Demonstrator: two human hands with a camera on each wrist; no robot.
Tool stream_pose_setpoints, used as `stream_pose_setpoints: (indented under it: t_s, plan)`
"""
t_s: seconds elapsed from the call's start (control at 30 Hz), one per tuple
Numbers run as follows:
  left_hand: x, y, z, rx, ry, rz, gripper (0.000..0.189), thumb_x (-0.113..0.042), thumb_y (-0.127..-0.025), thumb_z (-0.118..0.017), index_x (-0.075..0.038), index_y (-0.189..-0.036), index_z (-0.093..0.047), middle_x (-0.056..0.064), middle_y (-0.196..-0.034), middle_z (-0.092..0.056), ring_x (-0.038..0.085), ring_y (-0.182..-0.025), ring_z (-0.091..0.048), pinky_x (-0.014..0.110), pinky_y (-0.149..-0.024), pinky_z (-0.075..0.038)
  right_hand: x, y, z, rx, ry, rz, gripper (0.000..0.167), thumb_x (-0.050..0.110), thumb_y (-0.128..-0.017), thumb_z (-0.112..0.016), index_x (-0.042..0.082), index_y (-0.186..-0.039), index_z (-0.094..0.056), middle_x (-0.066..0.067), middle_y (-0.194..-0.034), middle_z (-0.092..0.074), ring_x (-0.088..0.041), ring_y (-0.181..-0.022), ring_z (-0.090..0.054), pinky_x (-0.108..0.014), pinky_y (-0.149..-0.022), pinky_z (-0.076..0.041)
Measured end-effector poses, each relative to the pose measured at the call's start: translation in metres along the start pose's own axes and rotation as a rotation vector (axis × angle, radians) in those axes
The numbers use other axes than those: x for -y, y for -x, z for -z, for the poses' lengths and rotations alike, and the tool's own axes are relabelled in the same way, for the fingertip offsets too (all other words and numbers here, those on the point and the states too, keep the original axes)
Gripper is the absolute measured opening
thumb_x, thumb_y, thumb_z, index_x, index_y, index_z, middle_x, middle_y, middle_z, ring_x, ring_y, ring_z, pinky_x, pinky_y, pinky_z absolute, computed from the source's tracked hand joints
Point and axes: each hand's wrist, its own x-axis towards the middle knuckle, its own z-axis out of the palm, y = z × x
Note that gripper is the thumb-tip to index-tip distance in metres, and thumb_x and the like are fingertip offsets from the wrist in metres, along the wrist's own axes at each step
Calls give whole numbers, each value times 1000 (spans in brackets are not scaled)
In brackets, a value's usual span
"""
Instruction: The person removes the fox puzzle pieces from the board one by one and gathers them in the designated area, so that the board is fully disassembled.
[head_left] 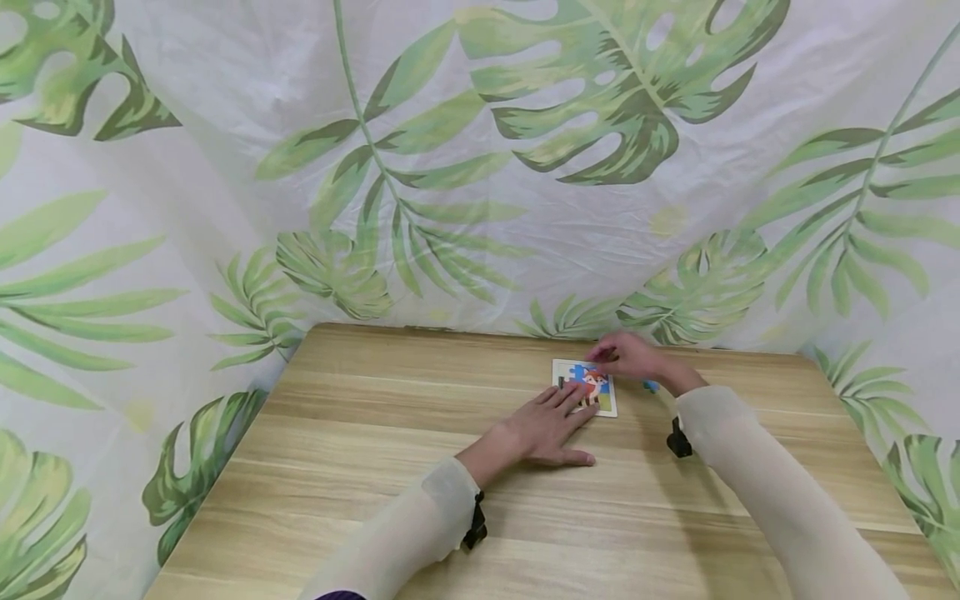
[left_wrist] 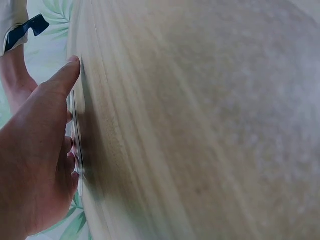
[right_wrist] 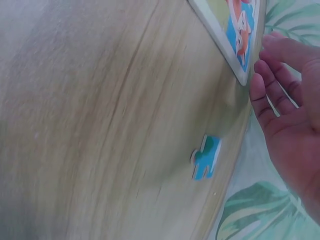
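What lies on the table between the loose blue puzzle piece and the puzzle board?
Only bare wooden table lies between the loose blue puzzle piece and the puzzle board. The right wrist view shows this best, with the right hand beside them.

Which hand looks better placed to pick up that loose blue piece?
Probably the right hand: the blue piece lies just beside it, apart from the puzzle, while the left hand lies flat holding the puzzle's near edge.

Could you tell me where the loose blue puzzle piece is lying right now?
The loose blue puzzle piece lies flat on the wooden table, right of the puzzle board, close by the right hand.
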Motion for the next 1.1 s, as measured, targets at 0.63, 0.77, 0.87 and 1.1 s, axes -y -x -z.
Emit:
stream_pose_setpoints:
  t_s: [0.63, 0.77, 0.87, 1.1]
  plan:
    - [-4, -3, 1, 9, 5, 6, 95, -85, -99, -28, -25, -172, -18, 7, -179, -7, 27, -165, -7, 42, -132, -17, 3, -17, -10, 47, -68, -8, 22, -4, -95, -74, -8, -117, -75, -20, -108, -74, -29, -96, -72, -34, -83, -60]
    - [-4, -3, 1, 16, 7, 10, 95, -84, -99, -30, -25, -172, -18, 8, -179, -7, 27, -165, -6, 43, -132, -17, 4, -19, -10, 61, -42, 37, 22, -6, -94, -74, -8, -116, -75, -22, -108, -72, -31, -95, -70, -34, -82, -58]
    - [-4, -2, 2, 20, 3, 14, 95, -84, -99, -31, -25, -172, -18, 8, -179, -8, 27, -165, -6, 43, -132, -17, 4, -20, -11, 72, -14, 64, 22, -8, -95, -73, -8, -117, -76, -23, -108, -71, -31, -96, -67, -34, -82, -56]
    - [-4, -3, 1, 27, 5, 17, 95, -84, -99, -31, -25, -172, -17, 8, -179, -7, 27, -165, -5, 42, -132, -16, 5, -22, -11, 102, 12, 86, 24, -10, -95, -70, -7, -117, -76, -23, -109, -67, -32, -96, -60, -47, -84, -54]
